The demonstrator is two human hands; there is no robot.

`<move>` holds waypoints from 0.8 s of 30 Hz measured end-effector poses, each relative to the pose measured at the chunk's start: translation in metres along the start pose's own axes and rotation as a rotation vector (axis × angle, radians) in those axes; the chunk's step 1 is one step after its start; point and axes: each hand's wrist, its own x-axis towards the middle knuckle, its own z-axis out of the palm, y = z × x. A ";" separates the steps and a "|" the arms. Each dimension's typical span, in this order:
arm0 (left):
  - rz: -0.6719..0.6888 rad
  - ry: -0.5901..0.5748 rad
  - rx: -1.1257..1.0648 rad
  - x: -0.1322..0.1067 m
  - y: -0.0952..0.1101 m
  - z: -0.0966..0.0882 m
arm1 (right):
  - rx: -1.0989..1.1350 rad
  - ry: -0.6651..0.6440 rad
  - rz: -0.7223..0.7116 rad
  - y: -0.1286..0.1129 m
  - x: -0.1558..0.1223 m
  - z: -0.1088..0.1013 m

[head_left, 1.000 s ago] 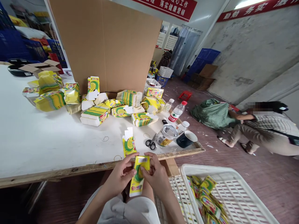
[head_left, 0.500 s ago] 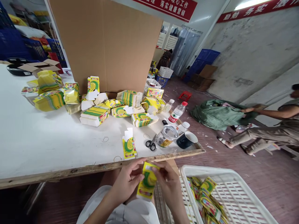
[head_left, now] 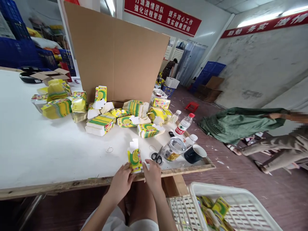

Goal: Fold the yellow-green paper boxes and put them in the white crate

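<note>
Touching carton (head_left: 134,159): left hand (head_left: 121,183), right hand (head_left: 152,176)

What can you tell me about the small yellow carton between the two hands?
The carton is printed card, yellow with green swirls. It looks flattened, its white flap open at the far end. It lies flat on the white table by the wooden edge. The left hand touches its near end; the right hand rests beside it.

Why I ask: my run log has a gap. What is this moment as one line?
left hand: on yellow carton at table edge | right hand: at same carton | scissors: beside it | white basket: folded cartons inside
</note>
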 end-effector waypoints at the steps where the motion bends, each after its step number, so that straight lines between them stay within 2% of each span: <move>1: -0.003 -0.005 -0.002 0.000 0.000 -0.001 | 0.008 0.000 0.015 -0.001 0.004 0.013; 3: -0.011 -0.008 -0.020 0.000 0.001 -0.001 | 0.031 -0.002 0.049 -0.003 0.010 0.027; 6: -0.028 0.004 -0.091 0.000 0.001 0.000 | 0.088 -0.020 0.092 -0.004 0.013 0.030; 10: -0.065 0.044 -0.267 0.000 0.000 0.000 | 0.213 -0.046 0.129 -0.009 0.008 0.022; 15: -0.138 0.091 -0.598 -0.002 0.006 -0.015 | 0.477 -0.078 0.194 -0.021 -0.009 0.005; 18: -0.140 0.024 -0.814 -0.005 0.017 -0.022 | 0.625 -0.165 0.225 -0.030 -0.030 -0.003; 21: -0.164 -0.140 -1.231 -0.009 0.029 -0.023 | 0.813 -0.292 0.284 -0.035 -0.050 -0.009; 23: -0.199 -0.247 -1.472 -0.012 0.035 -0.022 | 0.803 -0.320 0.277 -0.035 -0.058 -0.015; 24: -0.220 -0.268 -1.529 -0.014 0.037 -0.021 | 0.718 -0.289 0.250 -0.035 -0.060 -0.019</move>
